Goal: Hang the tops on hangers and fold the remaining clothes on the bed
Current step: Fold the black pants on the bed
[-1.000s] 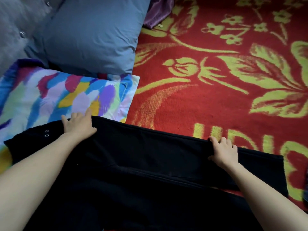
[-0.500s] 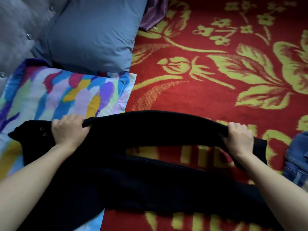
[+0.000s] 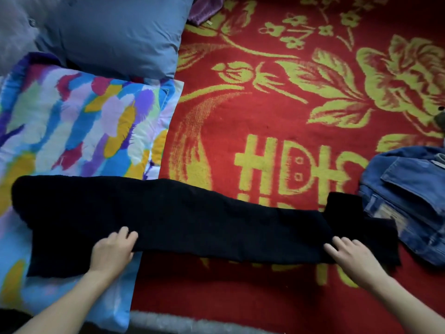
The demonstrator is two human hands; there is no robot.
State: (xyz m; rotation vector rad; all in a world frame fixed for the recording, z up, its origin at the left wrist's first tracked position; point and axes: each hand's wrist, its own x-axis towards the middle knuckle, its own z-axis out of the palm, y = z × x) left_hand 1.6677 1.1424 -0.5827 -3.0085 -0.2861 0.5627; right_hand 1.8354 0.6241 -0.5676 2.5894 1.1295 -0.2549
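Note:
A black garment (image 3: pixel 183 218) lies folded lengthwise into a long strip across the bed, its left end on a colourful pillow (image 3: pixel 72 126). My left hand (image 3: pixel 112 251) rests on the strip's near edge left of centre, fingers lying on the cloth. Near the strip's right end my right hand (image 3: pixel 349 255) touches the near edge with straight fingers. Blue jeans (image 3: pixel 409 201) lie crumpled just beyond the garment's right end. A purple piece of clothing (image 3: pixel 204 8) shows at the top edge.
A red blanket (image 3: pixel 277 112) with a yellow-green flower pattern covers the bed. A grey-blue pillow (image 3: pixel 115 32) leans at the back left against a padded headboard (image 3: pixel 14 37). The bed's grey front edge (image 3: pixel 192 321) runs along the bottom.
Both hands gripped the garment's far edge, lifted it and brought it toward me, folding the black garment in half lengthwise. The jeans came into view at the right.

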